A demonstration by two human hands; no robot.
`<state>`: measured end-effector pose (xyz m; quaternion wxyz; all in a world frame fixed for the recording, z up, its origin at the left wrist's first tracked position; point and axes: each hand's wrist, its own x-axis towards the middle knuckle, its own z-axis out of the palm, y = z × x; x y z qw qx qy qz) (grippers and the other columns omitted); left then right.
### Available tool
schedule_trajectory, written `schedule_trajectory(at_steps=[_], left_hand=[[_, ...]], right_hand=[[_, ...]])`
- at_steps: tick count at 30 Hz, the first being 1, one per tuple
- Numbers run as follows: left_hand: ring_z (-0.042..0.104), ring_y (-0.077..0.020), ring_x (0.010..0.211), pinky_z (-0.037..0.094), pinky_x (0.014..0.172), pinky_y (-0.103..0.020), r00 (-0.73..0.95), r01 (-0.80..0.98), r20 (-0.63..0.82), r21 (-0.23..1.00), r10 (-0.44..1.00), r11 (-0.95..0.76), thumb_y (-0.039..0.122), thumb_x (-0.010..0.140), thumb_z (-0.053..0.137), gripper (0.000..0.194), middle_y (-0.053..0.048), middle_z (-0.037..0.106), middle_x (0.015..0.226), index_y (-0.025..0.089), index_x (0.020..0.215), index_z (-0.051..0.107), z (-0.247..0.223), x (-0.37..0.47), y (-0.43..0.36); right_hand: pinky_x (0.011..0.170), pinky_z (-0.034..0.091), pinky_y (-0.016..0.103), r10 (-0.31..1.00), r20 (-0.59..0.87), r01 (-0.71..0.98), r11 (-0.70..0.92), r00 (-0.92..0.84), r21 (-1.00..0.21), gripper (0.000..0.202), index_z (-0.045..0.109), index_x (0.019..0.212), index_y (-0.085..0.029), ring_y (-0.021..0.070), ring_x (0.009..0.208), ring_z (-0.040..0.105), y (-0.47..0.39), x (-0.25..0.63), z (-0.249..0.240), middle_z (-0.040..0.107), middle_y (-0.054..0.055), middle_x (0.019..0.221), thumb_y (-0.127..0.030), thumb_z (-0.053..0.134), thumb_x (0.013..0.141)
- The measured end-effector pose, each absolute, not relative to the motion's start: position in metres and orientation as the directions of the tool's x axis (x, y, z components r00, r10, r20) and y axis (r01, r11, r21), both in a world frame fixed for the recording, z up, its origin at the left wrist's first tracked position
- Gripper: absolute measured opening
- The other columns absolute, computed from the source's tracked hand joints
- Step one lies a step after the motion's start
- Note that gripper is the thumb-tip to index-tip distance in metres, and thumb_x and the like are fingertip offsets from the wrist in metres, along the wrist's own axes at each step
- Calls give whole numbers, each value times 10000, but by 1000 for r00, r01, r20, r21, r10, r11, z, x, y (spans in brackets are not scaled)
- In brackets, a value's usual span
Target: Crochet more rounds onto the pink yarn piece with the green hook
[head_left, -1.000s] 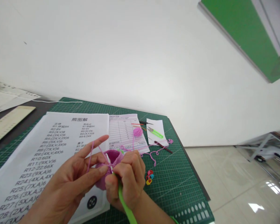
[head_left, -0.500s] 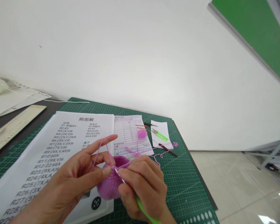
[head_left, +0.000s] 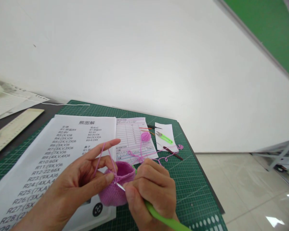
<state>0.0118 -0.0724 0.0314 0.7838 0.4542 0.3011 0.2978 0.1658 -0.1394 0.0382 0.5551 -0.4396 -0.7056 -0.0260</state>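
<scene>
Pinching the pink crochet piece (head_left: 117,187) between thumb and middle finger, left hand (head_left: 74,186) has its index finger straight out, yarn (head_left: 102,154) looped over it. Right hand (head_left: 150,189) is fisted round the green crochet hook (head_left: 163,218), tip at the piece's rim. Piece is held above the pattern sheet (head_left: 50,154) on the table.

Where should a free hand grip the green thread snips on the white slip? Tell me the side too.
Grip the thread snips by the green handle, coming from above at the near-right end. The metal blades point up-left toward the wall, and the snips lie flat on the white slip, so that handle end is clear and safest.
</scene>
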Motion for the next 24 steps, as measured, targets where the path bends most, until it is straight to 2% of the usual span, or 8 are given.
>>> schedule_trajectory(at_steps=[5,12,17,20,24], left_hand=[[531,-124,546,397,474,-208,680,-181,-195,889,707,420,310,759,723,628,28,629,712,356,1328,460,29,11,-75],[534,-147,586,423,506,-232,681,-182,-228,868,696,463,293,757,717,669,30,627,735,400,1348,422,26,9,-79],[556,-147,605,453,536,-227,658,-191,-228,871,717,452,298,732,740,671,17,665,759,394,1331,452,26,10,-80],[511,-114,532,403,475,-196,619,-157,-250,890,745,428,356,705,762,666,33,636,701,387,1306,478,32,13,-83],[491,-86,460,374,430,-179,513,-102,-268,924,816,368,407,670,779,725,50,646,713,438,1310,441,37,20,-89]], right_hand=[[496,351,260,596,803,689,575,19,-442,262,529,622,-161,90,521,393,-138,165,37,479,-11,527,-161,459,875],[509,360,264,591,803,722,524,74,-452,263,487,599,-163,91,543,416,-138,161,39,490,-11,542,-150,481,862],[570,411,275,621,775,678,521,116,-519,203,533,674,-159,97,597,467,-134,157,38,572,-4,603,-164,483,871],[545,373,277,620,775,698,503,120,-510,245,478,628,-161,91,565,428,-132,154,36,513,-14,547,-107,454,865],[510,314,285,538,833,776,469,128,-422,289,388,584,-170,86,535,347,-131,151,28,422,-27,503,-86,478,845]])
